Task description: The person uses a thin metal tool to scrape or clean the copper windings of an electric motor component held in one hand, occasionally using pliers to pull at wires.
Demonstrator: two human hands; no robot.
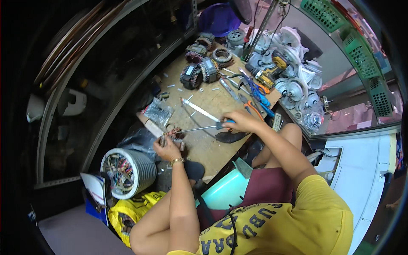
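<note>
A pale wooden surface [199, 148] is stretching before the seated person, with small scraps lying scattered over it. Wound motor cores [209, 69] are sitting together at the far end, and a yellow-and-black drill [274, 70] is lying near the right edge beside blue and orange pliers [253, 109]. A pile of white parts [295, 89] is crowding the area to the right. Along the left side of the room a metal frame [49, 131] is standing, and a white panel [365, 170] is filling the lower right.

A ribbed pale bucket [148, 174] is sitting left of the person, holding a tangle of coloured wires [121, 174]. A yellow bag [144, 204] is lying just below it, and a clear plastic bag [157, 111] is resting at the surface's left edge. Green baskets [359, 55] are lining the upper right; a purple basin [219, 21] is standing at the back.

The right hand [242, 121] is keeping a firm grip on the handle of a screwdriver [197, 128], whose shaft is crossing above the surface toward the left hand [168, 151]. That hand's grip is pinching a small metal part [162, 141], partly hidden by the fingers, beside copper-coloured pieces [174, 131].
</note>
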